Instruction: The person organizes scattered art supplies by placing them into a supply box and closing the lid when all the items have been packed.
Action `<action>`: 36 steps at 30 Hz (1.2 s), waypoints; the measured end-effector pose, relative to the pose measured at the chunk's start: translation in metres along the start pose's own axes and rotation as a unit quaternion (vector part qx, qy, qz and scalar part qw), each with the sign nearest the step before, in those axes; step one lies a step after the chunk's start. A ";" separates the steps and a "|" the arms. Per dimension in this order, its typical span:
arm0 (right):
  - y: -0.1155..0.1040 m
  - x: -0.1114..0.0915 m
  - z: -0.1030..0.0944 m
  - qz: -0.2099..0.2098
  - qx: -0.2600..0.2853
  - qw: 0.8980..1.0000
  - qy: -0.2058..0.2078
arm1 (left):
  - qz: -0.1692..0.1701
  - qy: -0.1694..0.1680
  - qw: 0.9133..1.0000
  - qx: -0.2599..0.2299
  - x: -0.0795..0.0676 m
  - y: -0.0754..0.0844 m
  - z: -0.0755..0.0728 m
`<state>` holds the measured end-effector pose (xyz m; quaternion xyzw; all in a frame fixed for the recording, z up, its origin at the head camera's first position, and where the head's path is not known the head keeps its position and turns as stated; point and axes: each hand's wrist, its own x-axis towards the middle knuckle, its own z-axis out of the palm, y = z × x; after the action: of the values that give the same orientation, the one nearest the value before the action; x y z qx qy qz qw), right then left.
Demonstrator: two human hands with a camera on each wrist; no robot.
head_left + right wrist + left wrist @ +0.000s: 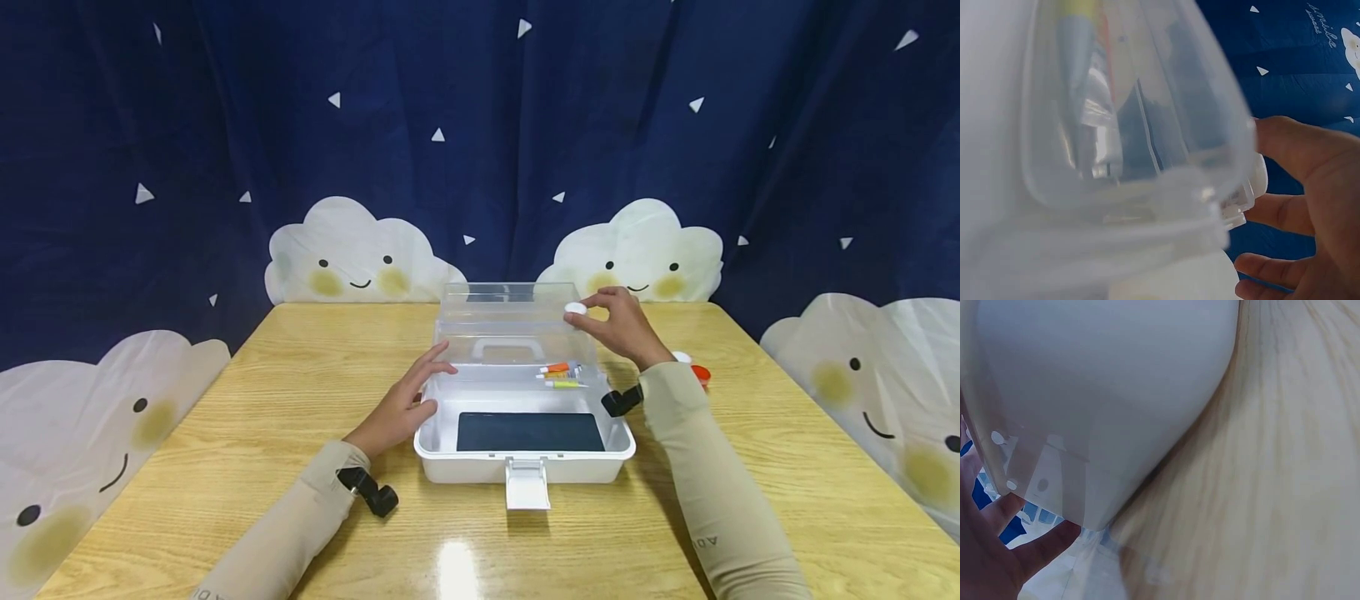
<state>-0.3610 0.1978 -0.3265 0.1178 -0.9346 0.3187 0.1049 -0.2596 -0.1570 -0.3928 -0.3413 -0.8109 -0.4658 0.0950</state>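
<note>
Okay, so our right hand (627, 328) pinches a round white piece (575, 308) around 1 o'clock from the white box (457, 471), and our left hand (397, 408) sits at its 10 o'clock, fingers spread wide.

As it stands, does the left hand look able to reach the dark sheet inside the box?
Probably yes. The left hand is at the left edge of the open box, seems to hold nothing, and nothing appears to cover the dark sheet.
</note>
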 end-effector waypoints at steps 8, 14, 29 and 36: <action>0.002 0.000 -0.001 -0.039 0.002 0.999 0.010 | 0.003 0.001 1.000 -0.003 0.000 0.000 0.000; 0.002 0.000 0.000 -0.046 0.007 0.999 0.018 | 0.002 0.000 1.000 0.001 0.000 0.000 -0.001; 0.001 -0.003 -0.003 -0.027 -0.001 0.999 0.025 | -0.001 0.000 1.000 0.002 0.000 0.000 0.001; 0.000 -0.003 -0.005 -0.028 -0.003 0.999 0.028 | 0.001 0.001 1.000 0.004 0.000 0.000 0.000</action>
<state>-0.3578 0.2013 -0.3238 0.1353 -0.9285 0.3163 0.1399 -0.2600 -0.1568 -0.3927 -0.3412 -0.8121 -0.4633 0.0978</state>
